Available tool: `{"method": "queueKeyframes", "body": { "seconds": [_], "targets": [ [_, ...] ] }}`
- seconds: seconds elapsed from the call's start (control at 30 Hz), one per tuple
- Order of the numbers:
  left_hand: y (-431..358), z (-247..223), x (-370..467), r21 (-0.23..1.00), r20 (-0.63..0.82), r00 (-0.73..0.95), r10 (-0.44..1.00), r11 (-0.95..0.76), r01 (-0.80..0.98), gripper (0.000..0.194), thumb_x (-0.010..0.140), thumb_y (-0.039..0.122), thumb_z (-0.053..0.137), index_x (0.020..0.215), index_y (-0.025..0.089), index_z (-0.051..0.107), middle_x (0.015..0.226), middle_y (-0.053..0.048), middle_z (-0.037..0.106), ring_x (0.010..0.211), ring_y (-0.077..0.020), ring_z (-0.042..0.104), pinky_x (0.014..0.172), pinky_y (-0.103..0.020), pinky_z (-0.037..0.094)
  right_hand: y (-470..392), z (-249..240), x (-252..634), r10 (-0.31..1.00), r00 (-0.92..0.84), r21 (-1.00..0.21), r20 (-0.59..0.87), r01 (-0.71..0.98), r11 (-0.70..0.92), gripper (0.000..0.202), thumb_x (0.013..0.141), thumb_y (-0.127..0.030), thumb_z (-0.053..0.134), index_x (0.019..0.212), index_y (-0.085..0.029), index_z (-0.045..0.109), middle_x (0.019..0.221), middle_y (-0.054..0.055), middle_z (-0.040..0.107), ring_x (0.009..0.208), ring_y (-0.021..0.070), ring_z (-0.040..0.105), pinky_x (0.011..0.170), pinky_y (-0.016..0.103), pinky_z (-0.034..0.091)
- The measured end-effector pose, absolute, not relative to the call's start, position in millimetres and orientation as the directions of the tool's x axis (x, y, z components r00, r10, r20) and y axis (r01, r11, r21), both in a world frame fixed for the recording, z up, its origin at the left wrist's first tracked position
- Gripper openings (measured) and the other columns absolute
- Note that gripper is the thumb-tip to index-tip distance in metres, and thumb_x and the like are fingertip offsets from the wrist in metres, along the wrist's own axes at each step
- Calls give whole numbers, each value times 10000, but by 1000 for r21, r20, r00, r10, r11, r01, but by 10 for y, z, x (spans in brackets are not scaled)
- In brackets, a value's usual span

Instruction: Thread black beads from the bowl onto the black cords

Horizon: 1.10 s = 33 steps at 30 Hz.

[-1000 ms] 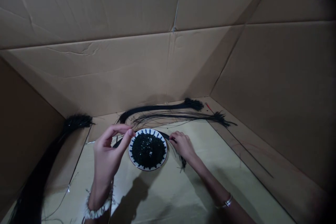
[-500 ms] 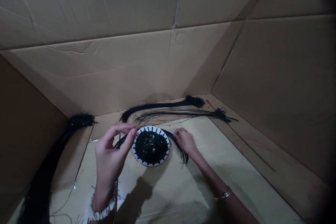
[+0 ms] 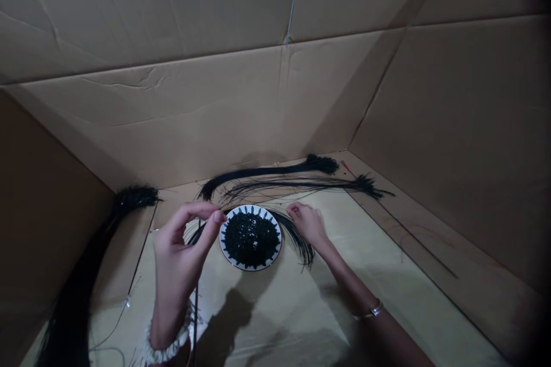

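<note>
My left hand [image 3: 183, 252] is raised at the near left of a small white plate [image 3: 222, 239] with blue marks round its rim. Its thumb and forefinger are brought together, and what they pinch is too fine to make out. On the plate lies a heap of tiny black pieces [image 3: 252, 241], perhaps beads. To the right of the plate, my right hand [image 3: 309, 222] has its thumb and fingers pinched together, with any held thing too small to see. Behind and under the plate runs a bundle of black strands [image 3: 299, 238], close to my right fingers.
Two more black strand bundles [image 3: 262, 172] [image 3: 310, 184] lie along the back. A thick black bundle [image 3: 81, 287] stretches down the left side. A thin red-ended tool [image 3: 346, 167] rests in the back right corner. Cardboard walls [image 3: 224, 126] enclose the yellowish work surface [image 3: 387, 275].
The right hand has lifted slightly away from the strands beside the plate. The left hand stays nearly in place, still pinching. The whole view has shifted a little.
</note>
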<state>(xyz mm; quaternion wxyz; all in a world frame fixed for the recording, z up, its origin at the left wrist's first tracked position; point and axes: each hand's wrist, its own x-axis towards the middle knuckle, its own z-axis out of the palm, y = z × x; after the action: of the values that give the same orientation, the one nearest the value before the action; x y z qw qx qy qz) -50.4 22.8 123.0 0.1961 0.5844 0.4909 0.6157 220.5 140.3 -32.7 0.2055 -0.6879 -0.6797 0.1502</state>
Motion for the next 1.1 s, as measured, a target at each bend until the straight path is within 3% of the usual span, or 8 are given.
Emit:
{"method": "queueKeyframes", "body": {
  "seconds": [0.13, 0.33, 0.47, 0.6, 0.67, 0.87, 1.1],
  "targets": [
    [251, 1235, -515, 828, 502, -205, 840, -398, 395, 64, 883, 286, 727, 883, 223, 714, 877, -4, 751, 850, -153, 699, 757, -262, 541, 1505, -149, 2216, 999, -6, -522, 36, 852, 24, 228, 967, -259, 490, 924, -223, 711, 808, 39, 792, 835, 217, 716, 769, 303, 388],
    [237, 1273, -507, 777, 527, -136, 839, -411, 478, 49, 920, 270, 685, 885, 243, 706, 862, 26, 737, 831, -114, 680, 754, -217, 528, 1582, -85, 2244, 998, -52, -548, 25, 834, 58, 167, 873, -149, 582, 765, -201, 698, 762, 85, 770, 917, 279, 695, 869, 368, 333],
    [249, 1280, -494, 718, 569, -73, 819, -452, 529, 55, 919, 237, 675, 871, 244, 701, 839, 38, 739, 784, -100, 678, 729, -202, 529, 1612, -176, 2293, 997, -70, -652, -23, 758, 38, 236, 838, -147, 590, 608, -189, 623, 636, 84, 709, 835, 260, 670, 840, 370, 365],
    [256, 1267, -494, 688, 583, -54, 810, -458, 563, 59, 921, 233, 671, 873, 245, 703, 840, 40, 746, 776, -94, 682, 723, -192, 535, 1645, -214, 2317, 979, -180, -844, -100, 536, 13, 134, 846, -267, 572, 813, -182, 672, 601, 30, 688, 623, 196, 610, 660, 322, 434],
    [256, 1258, -496, 696, 572, -58, 818, -447, 562, 61, 932, 237, 660, 889, 249, 701, 851, 42, 757, 795, -93, 699, 727, -185, 544, 1647, -178, 2289, 957, -267, -927, -110, 376, -1, 211, 841, -336, 581, 929, -169, 674, 670, 33, 719, 599, 186, 613, 620, 321, 467],
    [285, 1247, -476, 762, 507, -67, 859, -410, 502, 108, 951, 285, 645, 1037, 261, 707, 907, 33, 799, 866, -116, 756, 734, -192, 580, 1665, 44, 2010, 905, -425, -999, -21, -32, -38, 278, 858, -391, 615, 1037, -185, 666, 1082, 132, 769, 870, 195, 711, 820, 357, 556],
    [487, 1130, -503, 868, 424, -248, 871, -313, 385, 130, 887, 332, 720, 950, 246, 794, 1016, -28, 804, 988, -197, 745, 900, -308, 564, 1747, 351, 1489, 869, -487, -987, 86, -162, 6, 274, 772, -414, 797, 840, -177, 677, 727, 33, 747, 598, 119, 598, 601, 254, 469]
  ]
}}
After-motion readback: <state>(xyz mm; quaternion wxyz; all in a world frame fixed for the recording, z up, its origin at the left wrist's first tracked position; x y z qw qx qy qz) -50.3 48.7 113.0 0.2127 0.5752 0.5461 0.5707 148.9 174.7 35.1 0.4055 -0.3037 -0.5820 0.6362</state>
